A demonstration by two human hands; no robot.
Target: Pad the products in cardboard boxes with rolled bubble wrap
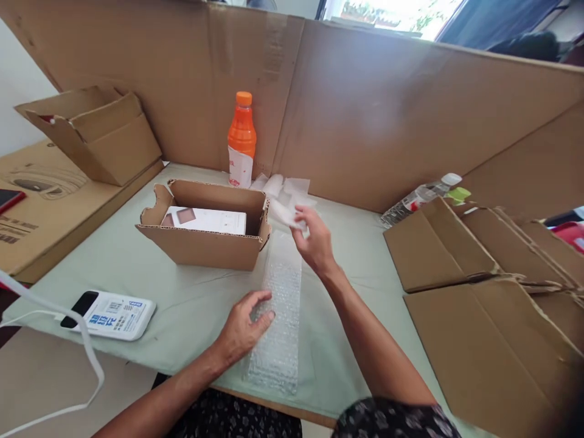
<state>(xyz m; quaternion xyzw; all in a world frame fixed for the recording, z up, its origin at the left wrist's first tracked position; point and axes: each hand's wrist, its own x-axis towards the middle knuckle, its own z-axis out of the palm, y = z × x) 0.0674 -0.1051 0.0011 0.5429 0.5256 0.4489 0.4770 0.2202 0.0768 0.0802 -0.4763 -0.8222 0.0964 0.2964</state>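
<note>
Left hand (pixel 241 328) lies flat, grip wide, pinning the bubble wrap strip (pixel 279 316) just right of the open carton (pixel 205 234); right hand (pixel 312 240) pinches white packing (pixel 285 213)—best centred before rolling.

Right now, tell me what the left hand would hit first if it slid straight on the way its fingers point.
The left hand lies on the bubble wrap strip, fingers pointing right across it. Going straight on, it would probably meet the right forearm first, though depth is unclear.
</note>
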